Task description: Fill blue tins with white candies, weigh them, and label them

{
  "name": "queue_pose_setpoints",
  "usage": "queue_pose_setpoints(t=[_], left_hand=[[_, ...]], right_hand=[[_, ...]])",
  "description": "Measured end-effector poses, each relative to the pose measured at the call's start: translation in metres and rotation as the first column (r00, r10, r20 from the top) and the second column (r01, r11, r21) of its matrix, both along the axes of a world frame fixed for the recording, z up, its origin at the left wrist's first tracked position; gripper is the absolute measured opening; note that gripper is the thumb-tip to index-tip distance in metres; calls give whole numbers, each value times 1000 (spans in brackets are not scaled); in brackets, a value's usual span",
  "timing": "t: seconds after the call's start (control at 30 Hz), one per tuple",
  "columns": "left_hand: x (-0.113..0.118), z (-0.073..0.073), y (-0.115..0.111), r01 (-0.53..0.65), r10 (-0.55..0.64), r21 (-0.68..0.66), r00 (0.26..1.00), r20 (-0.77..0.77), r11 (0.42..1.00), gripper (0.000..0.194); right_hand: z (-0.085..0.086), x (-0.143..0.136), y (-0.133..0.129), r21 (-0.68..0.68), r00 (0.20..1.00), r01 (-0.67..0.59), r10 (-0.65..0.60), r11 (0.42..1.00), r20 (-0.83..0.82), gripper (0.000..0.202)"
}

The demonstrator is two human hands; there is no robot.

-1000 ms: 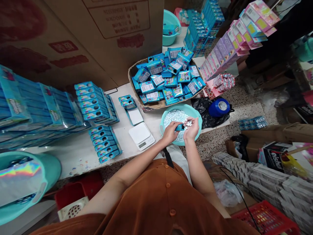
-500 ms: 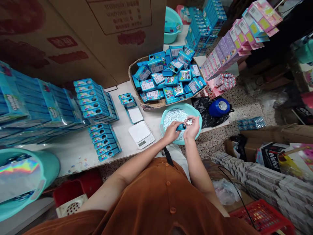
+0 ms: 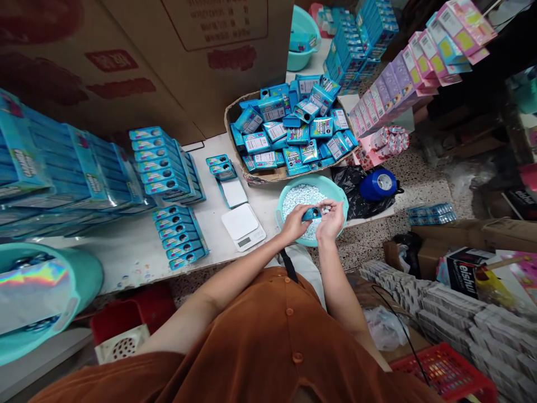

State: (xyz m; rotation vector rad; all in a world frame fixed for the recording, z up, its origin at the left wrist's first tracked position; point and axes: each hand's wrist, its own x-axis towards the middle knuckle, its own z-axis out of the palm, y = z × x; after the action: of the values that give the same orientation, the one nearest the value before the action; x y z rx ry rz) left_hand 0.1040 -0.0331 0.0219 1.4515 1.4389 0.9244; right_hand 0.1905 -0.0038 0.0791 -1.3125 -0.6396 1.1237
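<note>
My left hand (image 3: 295, 225) grips a small blue candy box (image 3: 311, 214), its end with a dark round hole turned up and facing my right hand. Cupped close beside it, my right hand (image 3: 331, 224) has its fingers curled around several small white candies (image 3: 325, 209). Both hands are above a turquoise basin (image 3: 278, 217) that holds a heap of pale candies (image 3: 302, 196). Left of the basin lies a white kitchen scale (image 3: 243, 225) with a small display. Behind the basin, a cut-down cardboard box (image 3: 268, 178) is piled with blue candy boxes.
Stacked blue boxes (image 3: 178, 238) stand left on the white table (image 3: 126, 260). Two more boxes sit by a white pad (image 3: 234, 192). A blue tape roll (image 3: 377, 184) rests on a black bag (image 3: 346, 193) at right. A turquoise tub (image 3: 86, 274) is at far left.
The blue box in my left hand has tipped so its holed end shows more. My right hand's fingers have curled further over the candies. The whole view has shifted slightly.
</note>
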Motion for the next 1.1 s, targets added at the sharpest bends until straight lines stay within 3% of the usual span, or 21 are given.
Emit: queue_pose_setpoints(t=[0.57, 0.73, 0.9, 1.0, 1.1], left_hand=[[7, -1, 3, -34, 34, 3, 999, 22, 999, 49], [6, 7, 4, -6, 5, 31, 1000, 17, 1000, 50], [8, 5, 2, -5, 4, 45, 999, 36, 999, 49], [7, 4, 1, 2, -5, 53, 999, 44, 999, 50], [6, 5, 1, -6, 5, 40, 999, 37, 999, 50]], right_hand=[[-3, 11, -4, 24, 997, 28, -29, 999, 73, 42], [-4, 18, -6, 16, 950, -109, 100, 994, 295, 45], [-3, 20, -11, 5, 896, -204, 185, 979, 404, 47], [-3, 20, -11, 37, 926, -198, 174, 980, 334, 43], [-1, 20, -9, 64, 979, -141, 130, 988, 159, 37]])
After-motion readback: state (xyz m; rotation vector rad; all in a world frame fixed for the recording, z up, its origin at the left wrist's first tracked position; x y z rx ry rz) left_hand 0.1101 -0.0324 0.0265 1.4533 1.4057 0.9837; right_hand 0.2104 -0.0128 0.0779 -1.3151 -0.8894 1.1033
